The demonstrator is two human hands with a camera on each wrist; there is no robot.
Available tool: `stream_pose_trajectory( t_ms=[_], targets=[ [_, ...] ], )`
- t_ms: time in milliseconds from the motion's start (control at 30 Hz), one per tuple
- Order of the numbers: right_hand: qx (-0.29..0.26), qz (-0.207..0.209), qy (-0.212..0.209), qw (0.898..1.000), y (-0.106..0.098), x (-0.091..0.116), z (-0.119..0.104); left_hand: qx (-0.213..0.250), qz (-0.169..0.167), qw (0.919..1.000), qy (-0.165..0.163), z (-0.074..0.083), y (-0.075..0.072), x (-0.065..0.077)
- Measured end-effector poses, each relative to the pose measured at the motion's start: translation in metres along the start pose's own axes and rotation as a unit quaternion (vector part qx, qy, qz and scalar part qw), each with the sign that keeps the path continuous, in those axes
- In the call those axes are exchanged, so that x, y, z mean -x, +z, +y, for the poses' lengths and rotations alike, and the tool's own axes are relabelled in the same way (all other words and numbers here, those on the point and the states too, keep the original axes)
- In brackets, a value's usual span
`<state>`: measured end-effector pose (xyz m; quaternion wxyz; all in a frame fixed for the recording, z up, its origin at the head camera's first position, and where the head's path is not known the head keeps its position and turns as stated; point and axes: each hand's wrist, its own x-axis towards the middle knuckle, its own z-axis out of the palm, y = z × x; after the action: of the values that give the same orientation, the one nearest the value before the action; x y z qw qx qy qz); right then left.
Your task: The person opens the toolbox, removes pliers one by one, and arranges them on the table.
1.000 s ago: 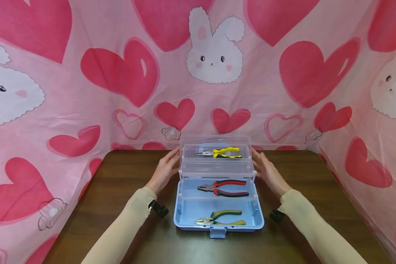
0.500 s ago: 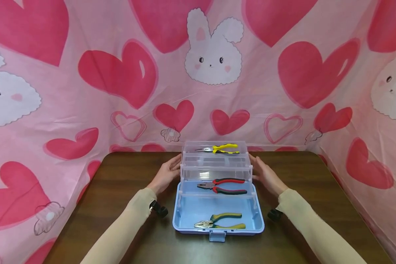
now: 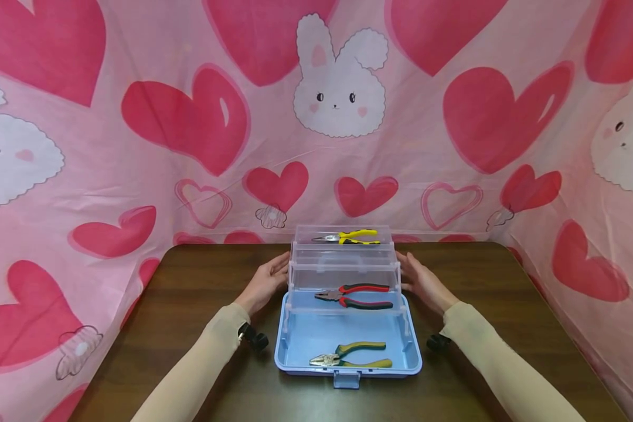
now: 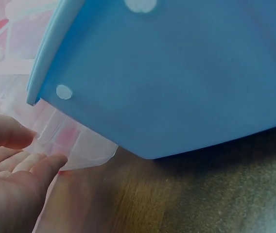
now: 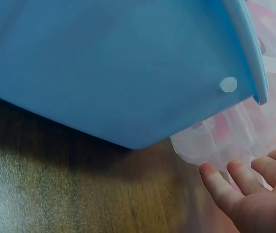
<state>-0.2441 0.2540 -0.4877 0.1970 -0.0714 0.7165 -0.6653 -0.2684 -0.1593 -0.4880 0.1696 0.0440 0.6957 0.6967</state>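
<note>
A light blue toolbox point(image 3: 348, 328) lies open in the head view, with clear tiered trays point(image 3: 343, 275) spread out above its back half. Yellow-and-black needle-nose pliers point(image 3: 348, 237) are in the top tray. Pliers with red-and-black handles point(image 3: 353, 296) lie in a lower tray, and green-and-yellow pliers point(image 3: 350, 355) on the box floor. At the left rear side is my left hand point(image 3: 266, 284), fingers relaxed beside the clear lid point(image 4: 87, 150). My right hand point(image 3: 426, 284) mirrors it, fingers extended near the lid point(image 5: 191, 143). Whether either hand touches the lid, I cannot tell.
The box stands on a dark brown wooden table point(image 3: 190, 328). Its blue front latch point(image 3: 346, 381) hangs down. A pink curtain point(image 3: 411, 146) with hearts and rabbits surrounds the table at the back and sides.
The clear lid has swung backward and down. The trays have spread farther back, carrying the needle-nose pliers away. Both hands have come slightly lower in the head view, still at the sides.
</note>
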Motion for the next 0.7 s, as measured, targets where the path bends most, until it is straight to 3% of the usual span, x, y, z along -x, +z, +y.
stream_pose_trajectory(
  t_ms=[700],
  targets=[
    [0.013, 0.016, 0.012, 1.0, 0.0019, 0.0014, -0.0011, 0.003, 0.005, 1.0, 0.002, -0.0056, -0.0012, 0.0046]
  ],
)
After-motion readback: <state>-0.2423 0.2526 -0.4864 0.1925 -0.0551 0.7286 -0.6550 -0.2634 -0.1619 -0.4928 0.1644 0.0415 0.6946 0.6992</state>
